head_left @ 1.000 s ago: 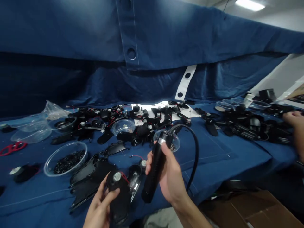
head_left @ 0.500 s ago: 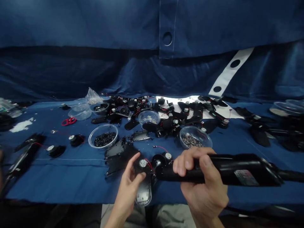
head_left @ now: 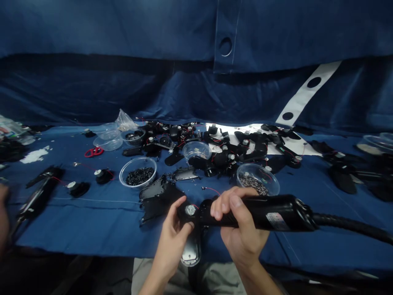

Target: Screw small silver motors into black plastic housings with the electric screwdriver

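My right hand [head_left: 242, 229] is wrapped round a thick black electric screwdriver [head_left: 276, 213], held almost level, with its cord running off to the right. The tool's front end points left at a black plastic housing part [head_left: 192, 246]; its tip is hidden, so contact cannot be told. Thumb and fingers of my left hand [head_left: 172, 237] grip that part, which carries a round, pale metal component [head_left: 190, 210] with a red wire. Beside my left fingers lie black plastic shells [head_left: 156, 200]. A small part on a red wire [head_left: 211, 190] lies beyond the screwdriver.
Clear bowls of black screws [head_left: 139, 177] and small screws [head_left: 253, 183] stand ahead. Wired black parts [head_left: 227, 155] pile up behind them, partly on white paper [head_left: 285, 147]. Red-handled scissors [head_left: 93, 152] and another black tool [head_left: 43, 192] lie left. Another person's hand [head_left: 3, 217] shows at the left edge.
The screwdriver and my right hand have moved left, closer to the part in my left hand, and more cord shows. The view has shifted slightly. My left hand keeps its grip.
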`<state>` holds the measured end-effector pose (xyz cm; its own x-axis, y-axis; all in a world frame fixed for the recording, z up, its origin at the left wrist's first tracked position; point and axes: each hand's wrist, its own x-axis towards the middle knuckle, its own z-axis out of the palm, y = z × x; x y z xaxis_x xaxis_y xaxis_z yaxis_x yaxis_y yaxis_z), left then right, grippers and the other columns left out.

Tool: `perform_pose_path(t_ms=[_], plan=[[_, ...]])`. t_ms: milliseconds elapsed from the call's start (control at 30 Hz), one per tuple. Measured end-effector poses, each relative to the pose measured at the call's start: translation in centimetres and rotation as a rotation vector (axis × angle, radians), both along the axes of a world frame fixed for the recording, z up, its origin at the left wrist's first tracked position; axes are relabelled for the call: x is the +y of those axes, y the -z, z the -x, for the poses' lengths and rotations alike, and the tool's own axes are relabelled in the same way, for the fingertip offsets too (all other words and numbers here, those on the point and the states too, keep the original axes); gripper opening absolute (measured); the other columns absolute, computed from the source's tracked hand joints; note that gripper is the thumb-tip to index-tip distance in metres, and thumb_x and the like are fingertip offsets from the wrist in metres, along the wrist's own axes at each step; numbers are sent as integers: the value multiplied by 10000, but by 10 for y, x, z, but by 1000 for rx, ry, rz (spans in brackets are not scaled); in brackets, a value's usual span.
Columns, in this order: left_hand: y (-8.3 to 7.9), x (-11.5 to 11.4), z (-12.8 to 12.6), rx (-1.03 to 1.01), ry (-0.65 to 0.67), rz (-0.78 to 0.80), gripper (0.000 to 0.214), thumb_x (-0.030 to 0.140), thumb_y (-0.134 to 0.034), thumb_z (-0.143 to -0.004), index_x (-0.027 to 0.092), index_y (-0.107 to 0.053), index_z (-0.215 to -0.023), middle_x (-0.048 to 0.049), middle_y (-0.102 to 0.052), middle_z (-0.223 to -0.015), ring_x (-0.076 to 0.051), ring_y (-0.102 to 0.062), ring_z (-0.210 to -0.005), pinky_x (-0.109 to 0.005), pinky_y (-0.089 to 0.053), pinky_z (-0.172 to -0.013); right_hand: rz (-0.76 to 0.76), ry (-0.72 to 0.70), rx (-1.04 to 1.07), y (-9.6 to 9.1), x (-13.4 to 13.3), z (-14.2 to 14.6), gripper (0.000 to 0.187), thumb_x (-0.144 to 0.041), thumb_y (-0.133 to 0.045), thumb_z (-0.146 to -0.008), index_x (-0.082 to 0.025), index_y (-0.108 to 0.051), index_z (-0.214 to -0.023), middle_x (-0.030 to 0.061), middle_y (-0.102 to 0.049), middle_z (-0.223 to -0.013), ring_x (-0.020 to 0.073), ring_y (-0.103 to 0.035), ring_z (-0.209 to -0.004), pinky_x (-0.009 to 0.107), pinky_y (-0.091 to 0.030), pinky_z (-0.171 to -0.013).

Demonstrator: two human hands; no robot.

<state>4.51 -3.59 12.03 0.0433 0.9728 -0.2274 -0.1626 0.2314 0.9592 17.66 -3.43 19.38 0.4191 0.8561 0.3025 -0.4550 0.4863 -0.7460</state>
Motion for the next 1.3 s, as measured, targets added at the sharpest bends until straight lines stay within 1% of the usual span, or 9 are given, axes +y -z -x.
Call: perform_pose_path(t_ms=[133, 267, 333, 467, 567, 733, 1067, 1167, 1300], plan=[[2, -1, 0, -9, -2, -11, 608, 188, -687, -773, 279, -573, -1363, -40, -688, -1242, -244, -606, -1179, -331, -469, -1005, -2, 2, -9, 3, 0, 1, 69, -225, -626, -952, -235, -604, -887, -57, -555, -663, 112, -561, -537, 297, -460, -544], [3, -1, -1, -2, -9, -26, 613, 184, -688, -773, 268, -568, -1368, -60, -662, -1302, -256, -588, -1216, -356, -456, -1040, -3, -13, -18, 5, 0, 1, 74, -228, -611, -964, -244, -591, -895, -60, -556, -678, 110, -557, -547, 297, -450, -552], [3, -1, -2, 9, -16, -42, 617, 193, -701, -762, 254, -573, -1363, -73, -649, -1330, -267, -580, -1237, -370, -448, -1060, -15, -48, -43, 7, -1, 0, 75, -237, -610, -968, -248, -588, -897, -58, -556, -689, 109, -556, -559, 298, -443, -564], [3, 0, -2, 57, -14, -89, 609, 203, -721, -747, 240, -592, -1341, -80, -664, -1311, -274, -593, -1222, -385, -450, -1069, -51, -178, -110, 10, -3, -5, 100, -276, -677, -929, -245, -601, -872, -48, -559, -677, 116, -546, -566, 306, -442, -586], [3, 0, -2, 84, -14, -100, 606, 209, -728, -751, 228, -591, -1341, -91, -671, -1298, -281, -598, -1212, -404, -449, -1075, -61, -212, -97, 11, -2, -8, 143, -280, -685, -919, -249, -572, -838, -54, -549, -677, 114, -529, -552, 297, -431, -568], [3, 1, -4, 95, -17, -91, 601, 212, -720, -757, 209, -587, -1344, -116, -658, -1325, -303, -582, -1249, -437, -424, -1105, -64, -215, -72, 10, 1, -9, 133, -264, -664, -928, -248, -563, -843, -60, -547, -681, 106, -525, -558, 292, -422, -578], [3, 2, -3, 112, -2, -113, 581, 201, -688, -788, 221, -561, -1355, -100, -635, -1344, -282, -560, -1261, -413, -409, -1115, -64, -193, -67, 9, 0, -9, 124, -253, -660, -931, -239, -577, -839, -49, -552, -676, 113, -535, -568, 297, -426, -578], [3, 3, -3, 90, -2, -118, 578, 214, -688, -792, 240, -558, -1354, -84, -627, -1357, -271, -560, -1262, -389, -419, -1099, -81, -152, -50, 5, 0, -10, 67, -259, -649, -930, -246, -609, -878, -49, -542, -679, 113, -536, -563, 290, -444, -563], [1, 6, 0, 35, 0, -27, 617, 190, -690, -771, 267, -555, -1368, -57, -660, -1321, -246, -605, -1196, -338, -459, -1033, -139, -61, -30, -8, -7, -16, 56, -281, -625, -931, -239, -638, -896, -40, -551, -670, 111, -546, -541, 277, -471, -538]])
